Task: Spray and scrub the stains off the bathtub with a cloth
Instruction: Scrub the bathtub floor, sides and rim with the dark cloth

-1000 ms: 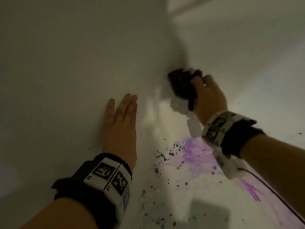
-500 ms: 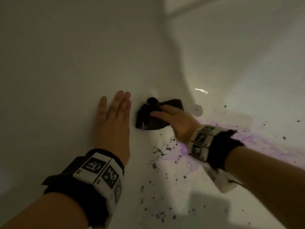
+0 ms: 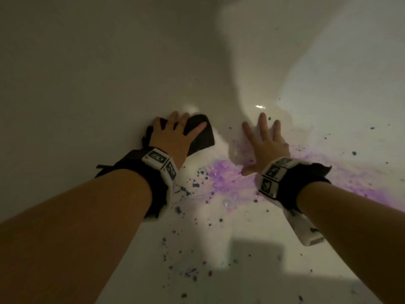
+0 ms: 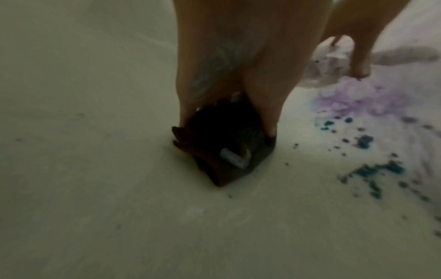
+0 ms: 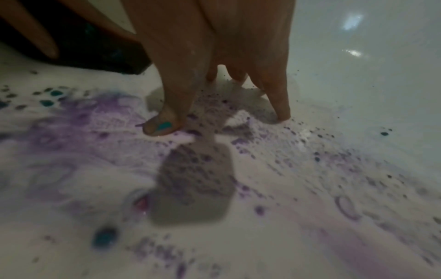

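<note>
A dark cloth [image 3: 202,137] lies bunched on the white bathtub [image 3: 87,84] floor, near the foot of the left wall. My left hand [image 3: 176,128] presses down on it with spread fingers; the left wrist view shows the cloth [image 4: 222,151] crumpled under the fingertips. My right hand [image 3: 265,137] lies flat and empty on the wet floor to the right. Its palm sits at the edge of a purple stain [image 3: 228,178]. In the right wrist view its fingers [image 5: 279,98] touch purple smears [image 5: 71,132], with the cloth [image 5: 78,47] at upper left.
Teal and dark specks [image 3: 184,190] are scattered over the floor between and below my wrists. The purple streak [image 3: 361,185] runs on to the right under my right forearm. The tub walls rise at left and far right. The floor is wet and glossy [image 3: 259,106].
The cloth went from my right hand to under my left hand. My right hand let go and moved right onto the purple stain. My view shifted lower over the tub floor.
</note>
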`<control>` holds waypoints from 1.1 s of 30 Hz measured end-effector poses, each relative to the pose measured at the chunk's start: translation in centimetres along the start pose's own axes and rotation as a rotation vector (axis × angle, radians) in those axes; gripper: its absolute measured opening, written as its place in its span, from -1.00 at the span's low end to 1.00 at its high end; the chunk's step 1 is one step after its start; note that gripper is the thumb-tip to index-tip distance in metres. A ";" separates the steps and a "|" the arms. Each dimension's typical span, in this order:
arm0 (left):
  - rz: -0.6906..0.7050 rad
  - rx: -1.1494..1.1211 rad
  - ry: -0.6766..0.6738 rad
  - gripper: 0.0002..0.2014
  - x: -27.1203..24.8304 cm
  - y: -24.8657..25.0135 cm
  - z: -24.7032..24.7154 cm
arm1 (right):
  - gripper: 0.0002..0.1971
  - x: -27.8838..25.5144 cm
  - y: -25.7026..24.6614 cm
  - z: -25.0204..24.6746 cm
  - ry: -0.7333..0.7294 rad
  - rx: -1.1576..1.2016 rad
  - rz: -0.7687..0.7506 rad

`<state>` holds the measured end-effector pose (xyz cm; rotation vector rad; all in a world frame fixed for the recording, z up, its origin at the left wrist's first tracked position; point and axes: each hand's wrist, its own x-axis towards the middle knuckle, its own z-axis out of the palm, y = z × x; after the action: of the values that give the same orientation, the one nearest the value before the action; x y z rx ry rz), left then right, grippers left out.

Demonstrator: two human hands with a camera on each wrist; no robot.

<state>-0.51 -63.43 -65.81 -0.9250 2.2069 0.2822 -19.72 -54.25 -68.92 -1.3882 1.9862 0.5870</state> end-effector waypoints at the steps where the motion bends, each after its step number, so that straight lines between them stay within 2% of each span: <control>1: -0.008 0.015 0.026 -0.25 -0.1 0.3 0.2 | 0.26 -0.1 0.0 -0.1 0.002 -0.001 0.001; 5: -0.008 0.095 0.153 -0.29 -1.3 1.8 0.8 | 0.24 -0.4 -0.6 -0.4 -0.010 0.015 0.014; 10: 0.018 0.151 0.116 -0.33 -1.0 2.1 0.7 | 0.23 -0.3 -0.6 -0.4 -0.016 0.034 0.022; 13: 0.039 0.078 0.143 -0.44 -0.3 1.4 -0.9 | 0.21 -0.2 -0.6 -0.3 -0.019 0.031 0.027; 16: -0.049 -0.102 0.351 -0.48 0.3 0.1 -3.0 | 0.18 -0.1 -0.5 -0.3 -0.016 0.023 0.027; 18: -0.112 -0.139 0.476 -0.44 1.1 -0.9 -3.8 | 0.13 0.0 -0.5 -0.2 -0.006 0.024 0.028; 19: -0.133 -0.128 0.468 -0.43 1.6 -1.1 -3.9 | 0.09 0.0 -0.5 -0.2 0.000 0.028 0.033; 22: -0.142 -0.074 0.284 -0.47 2.3 -0.3 -2.7 | 0.02 0.1 -0.7 -0.2 0.001 0.037 0.041; 24: -0.129 -0.061 0.218 -0.46 2.0 1.5 -1.2 | 0.03 0.2 -0.7 -0.2 0.002 0.023 0.042; 27: -0.104 -0.100 0.190 -0.43 0.7 4.7 1.0 | 0.07 0.3 -0.8 -0.2 0.003 0.021 0.044; 30: 0.021 -0.069 0.143 -0.38 -0.4 6.0 2.1 | 0.10 0.5 -0.8 -0.1 0.013 0.017 0.051; 31: 0.048 -0.091 0.153 -0.39 -0.7 5.4 1.8 | 0.11 0.4 -0.8 -0.1 0.012 0.021 0.052; 33: 0.010 -0.178 0.267 -0.44 -1.0 3.4 0.4 | 0.12 0.3 -0.7 -0.1 0.010 0.032 0.043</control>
<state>-2.13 -60.27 -65.61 -1.1020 2.4615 0.3838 -19.13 -54.74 -69.10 -1.3347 2.0290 0.5656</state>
